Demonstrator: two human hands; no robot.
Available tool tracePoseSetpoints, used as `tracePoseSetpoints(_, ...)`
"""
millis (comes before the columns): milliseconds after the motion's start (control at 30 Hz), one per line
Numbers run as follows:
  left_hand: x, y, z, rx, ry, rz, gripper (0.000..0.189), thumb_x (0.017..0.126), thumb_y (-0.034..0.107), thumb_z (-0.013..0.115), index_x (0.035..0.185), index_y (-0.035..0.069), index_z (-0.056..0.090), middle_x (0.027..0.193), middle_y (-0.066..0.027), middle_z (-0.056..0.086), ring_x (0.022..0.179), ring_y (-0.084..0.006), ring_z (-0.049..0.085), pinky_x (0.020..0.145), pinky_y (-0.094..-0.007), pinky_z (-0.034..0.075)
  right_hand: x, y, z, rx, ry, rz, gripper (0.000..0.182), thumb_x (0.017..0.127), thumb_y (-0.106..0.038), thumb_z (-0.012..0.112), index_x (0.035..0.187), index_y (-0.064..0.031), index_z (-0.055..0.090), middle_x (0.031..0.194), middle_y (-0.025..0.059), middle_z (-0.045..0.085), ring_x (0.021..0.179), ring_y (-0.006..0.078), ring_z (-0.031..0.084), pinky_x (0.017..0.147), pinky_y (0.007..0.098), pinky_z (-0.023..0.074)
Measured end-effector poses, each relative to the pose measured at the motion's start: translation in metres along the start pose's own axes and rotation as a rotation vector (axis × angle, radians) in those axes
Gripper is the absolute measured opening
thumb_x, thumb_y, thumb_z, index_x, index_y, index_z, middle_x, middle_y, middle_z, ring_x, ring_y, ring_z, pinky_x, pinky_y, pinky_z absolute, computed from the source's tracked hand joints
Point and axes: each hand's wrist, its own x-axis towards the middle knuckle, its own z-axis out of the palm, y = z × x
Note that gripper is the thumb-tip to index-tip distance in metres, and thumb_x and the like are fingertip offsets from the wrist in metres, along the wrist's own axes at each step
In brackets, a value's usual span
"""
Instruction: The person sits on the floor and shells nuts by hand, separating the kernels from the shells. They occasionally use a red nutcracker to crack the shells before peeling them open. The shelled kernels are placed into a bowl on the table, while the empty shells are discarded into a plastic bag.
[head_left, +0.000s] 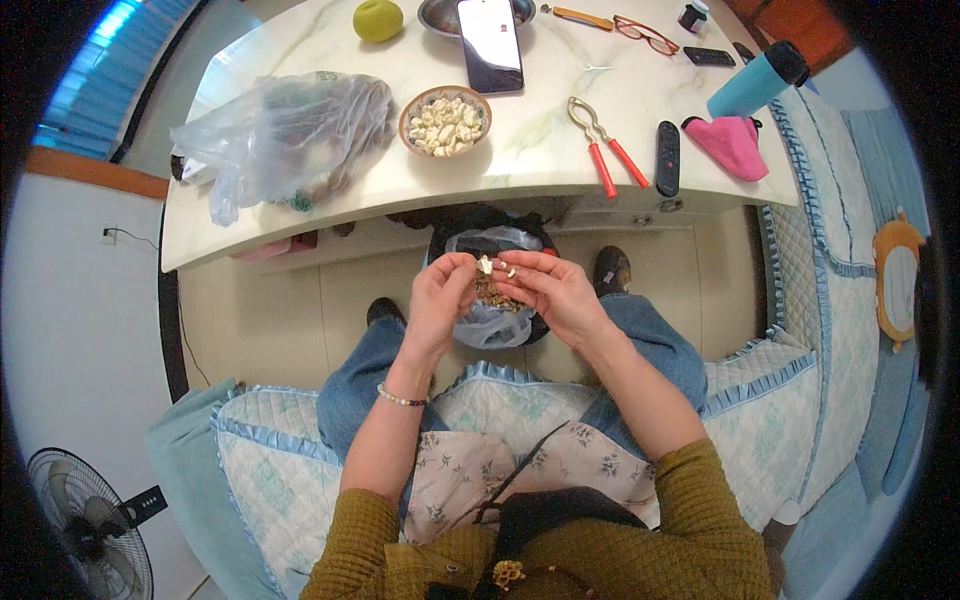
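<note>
My left hand (444, 291) pinches a pale peeled nut kernel piece (484, 265) between thumb and fingertips. Facing it, my right hand (559, 294) has small pale crumbs of kernel (511, 273) held at its fingers. Both hands are over a waste bin lined with a clear plastic bag (491, 330), between my knees. Brown shell and skin scraps (499, 298) lie in the bag, partly hidden by my hands. On the marble-patterned table ahead, a patterned bowl (406, 133) is heaped with peeled kernels (448, 126). To its right lies a plier-type nutcracker with red handles (602, 146).
A bulging plastic bag (300, 135) covers the table's left part. Behind the bowl, a phone (491, 49) leans on a metal basin (439, 19). Rightward are a remote control (667, 159), a pink cloth (729, 148) and a blue bottle (750, 84). A fan (90, 529) stands lower left.
</note>
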Motion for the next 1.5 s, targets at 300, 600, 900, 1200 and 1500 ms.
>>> tracePoseSetpoints(300,-0.007,0.005,-0.006,0.07,0.14,0.029,0.016,0.092,0.024,0.061,0.092,0.009,0.06,0.064,0.0076,0.046,0.054,-0.0026,0.039,0.046,-0.019,0.027,0.027,-0.052,0.053,0.259,-0.003,-0.187,0.028,0.095,-0.007,0.047,0.111,0.0155,0.051,0.114,0.0221,0.057,0.109,0.0286,0.058,0.101,0.0376,0.0465)
tracePoseSetpoints(600,-0.006,0.011,-0.01,-0.018,0.083,0.054,0.015,0.092,0.023,0.061,0.09,0.008,0.059,0.066,0.0072,0.047,0.053,-0.0027,0.04,0.046,-0.0188,0.027,0.035,-0.064,0.078,-0.63,0.115,-0.441,0.037,0.094,-0.019,0.059,0.122,0.0042,0.053,0.108,0.012,0.062,0.087,0.0173,0.064,0.075,0.0271,0.0535)
tracePoseSetpoints(900,-0.006,-0.001,-0.003,0.174,0.076,0.146,0.012,0.093,0.017,0.059,0.094,0.005,0.059,0.066,0.0062,0.049,0.054,-0.0027,0.042,0.048,-0.0184,0.03,0.011,0.013,0.026,-0.63,0.109,-0.331,0.016,0.087,-0.01,0.067,0.097,0.0021,0.068,0.085,0.0028,0.068,0.078,0.0063,0.06,0.07,0.0213,0.0497)
tracePoseSetpoints(1200,-0.005,-0.002,0.026,0.147,0.113,0.192,0.013,0.088,0.008,0.066,0.098,0.001,0.065,0.078,0.0009,0.063,0.074,-0.0052,0.058,0.066,-0.0186,0.047,0.008,0.009,0.005,-0.647,0.134,-0.418,0.013,0.084,-0.007,0.069,0.095,0.0011,0.066,0.086,0.002,0.066,0.076,0.0065,0.061,0.069,0.0209,0.0499)
tracePoseSetpoints(1500,0.0,-0.01,0.009,0.159,0.071,0.048,0.014,0.089,0.014,0.066,0.097,0.003,0.067,0.081,0.0039,0.063,0.061,-0.0001,0.047,0.05,-0.0152,0.031,0.004,0.004,0.004,-0.315,0.046,-0.233,0.016,0.085,-0.004,0.068,0.099,0.0026,0.064,0.088,0.0061,0.067,0.075,0.0099,0.064,0.068,0.0228,0.0538)
